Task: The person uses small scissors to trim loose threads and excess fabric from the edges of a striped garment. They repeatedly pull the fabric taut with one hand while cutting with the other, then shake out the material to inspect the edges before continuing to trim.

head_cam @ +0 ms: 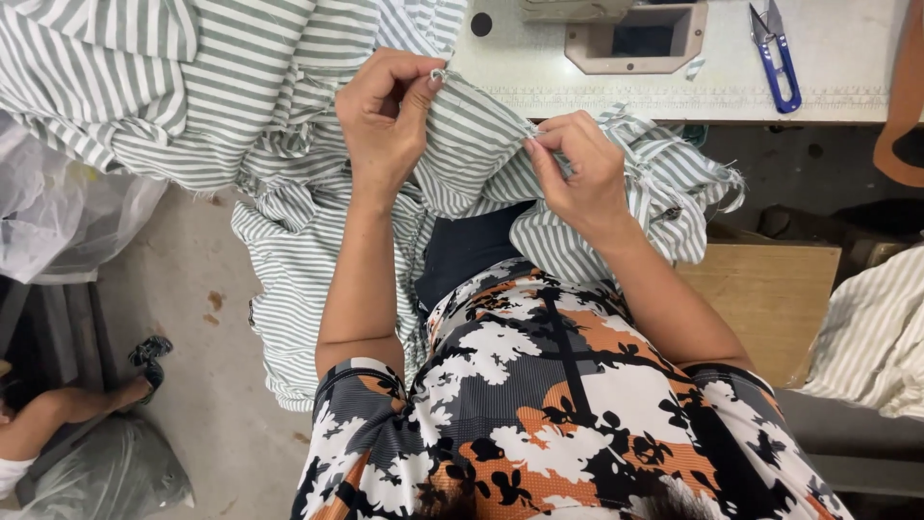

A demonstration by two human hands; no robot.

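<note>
Short-sleeved top (539, 404): white ground, black floral silhouettes, orange patches, grey blocks, thin black cross-lines. Sleeves end above elbows, left sleeve hem edged with narrow pale band. Dark garment below top at lap. Forearms bare. No rings, watch or bracelets visible on wrists.

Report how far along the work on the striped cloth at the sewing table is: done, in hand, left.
Done: hard to judge; much striped fabric already lies piled on the table's left side and hangs toward the floor. In hand: the left hand and right hand pinch one frayed edge of it between fingertips, at the table edge. Left: the blue thread snips lie untouched, and another striped piece waits at the right.
</note>
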